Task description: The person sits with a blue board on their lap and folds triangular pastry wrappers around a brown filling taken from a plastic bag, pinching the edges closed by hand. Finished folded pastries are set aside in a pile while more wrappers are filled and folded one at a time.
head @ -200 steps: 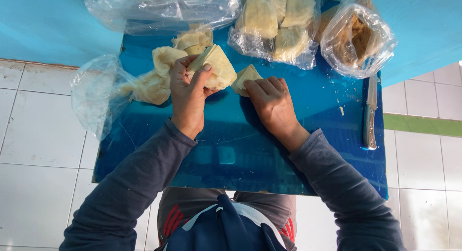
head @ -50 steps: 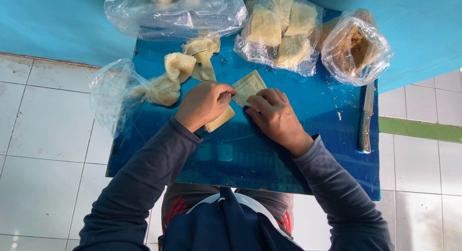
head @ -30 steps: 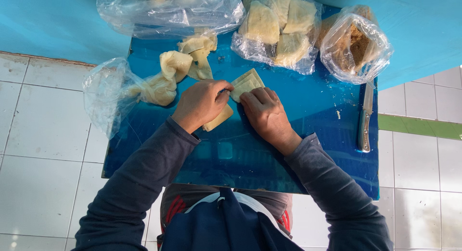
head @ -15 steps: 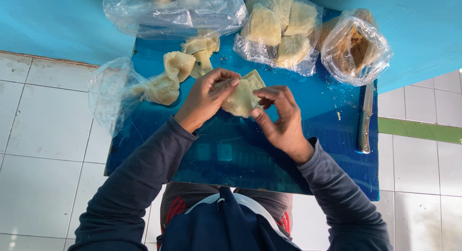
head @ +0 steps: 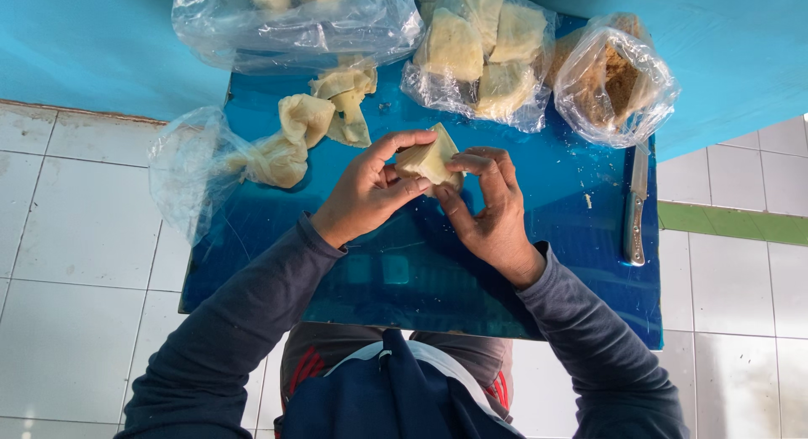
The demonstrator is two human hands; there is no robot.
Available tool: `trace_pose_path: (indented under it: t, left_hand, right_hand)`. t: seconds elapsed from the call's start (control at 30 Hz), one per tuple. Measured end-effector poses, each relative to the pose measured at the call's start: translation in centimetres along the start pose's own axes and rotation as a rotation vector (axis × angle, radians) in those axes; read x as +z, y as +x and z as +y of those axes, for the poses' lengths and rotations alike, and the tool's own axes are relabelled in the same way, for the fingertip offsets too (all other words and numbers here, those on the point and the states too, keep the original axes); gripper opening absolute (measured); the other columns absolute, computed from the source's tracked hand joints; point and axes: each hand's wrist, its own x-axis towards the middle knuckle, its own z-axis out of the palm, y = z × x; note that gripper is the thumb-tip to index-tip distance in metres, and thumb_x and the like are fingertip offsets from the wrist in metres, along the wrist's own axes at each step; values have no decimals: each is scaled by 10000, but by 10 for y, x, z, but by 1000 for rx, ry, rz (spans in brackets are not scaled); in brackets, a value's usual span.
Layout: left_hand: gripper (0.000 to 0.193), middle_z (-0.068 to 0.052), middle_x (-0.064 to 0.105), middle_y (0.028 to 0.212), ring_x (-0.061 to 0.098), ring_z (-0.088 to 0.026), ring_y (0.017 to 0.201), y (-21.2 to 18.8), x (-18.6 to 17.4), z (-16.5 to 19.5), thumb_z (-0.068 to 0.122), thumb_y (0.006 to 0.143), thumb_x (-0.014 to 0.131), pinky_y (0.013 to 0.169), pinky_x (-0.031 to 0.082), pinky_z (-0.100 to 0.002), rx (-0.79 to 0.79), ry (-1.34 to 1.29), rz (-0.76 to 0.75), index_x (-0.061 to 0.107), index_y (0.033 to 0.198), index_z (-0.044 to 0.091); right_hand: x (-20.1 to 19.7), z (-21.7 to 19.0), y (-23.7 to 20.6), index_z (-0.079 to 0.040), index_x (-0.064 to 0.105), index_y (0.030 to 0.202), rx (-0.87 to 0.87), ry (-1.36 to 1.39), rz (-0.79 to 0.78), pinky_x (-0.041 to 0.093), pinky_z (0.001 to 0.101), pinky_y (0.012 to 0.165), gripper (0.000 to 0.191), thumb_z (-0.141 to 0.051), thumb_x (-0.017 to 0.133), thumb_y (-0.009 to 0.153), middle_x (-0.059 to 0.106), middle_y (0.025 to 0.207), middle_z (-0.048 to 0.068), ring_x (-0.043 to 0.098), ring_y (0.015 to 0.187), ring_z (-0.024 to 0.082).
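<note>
Above blue board (head: 278,262), dough piece (head: 431,157) now lifted

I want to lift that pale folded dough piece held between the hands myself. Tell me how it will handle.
The dough piece is probably soft and floppy: the loose pieces on the blue board lie crumpled and folded. It seems light, since the left hand and right hand pinch it with fingertips only. It may tear if pulled hard.

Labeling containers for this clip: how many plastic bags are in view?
4. One big bag top left, one bag of pale pieces top middle, one bag with brown filling top right, one crumpled bag at the table's left edge. Others may lie beyond the frame.
</note>
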Motion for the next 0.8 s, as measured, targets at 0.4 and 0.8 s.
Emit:
trace_pose_path:
  t: [0.4, 0.8]
  left_hand:
    - [469, -93, 551, 1374, 667, -179, 1213, -3, 8, 2, 27, 998, 701, 975, 640, -296, 70, 167, 30, 531, 1435, 40]
    - [428, -71, 556, 1303, 680, -141, 1149, -3, 10, -3, 109, 1013, 723, 951, 664, -284, 117, 221, 44, 559, 1402, 41]
  right_hand:
    - [-2, -4, -2, -50, 666, 1108, 35, 125, 29, 600, 344, 899, 172, -12, 748, 962, 678, 1160, 121, 705, 1094, 261]
    - [-6, -1, -2, -63, 651, 1109, 86, 235, 2, 592, 340, 932, 198, 33, 707, 946, 685, 1153, 98, 696, 1115, 231]
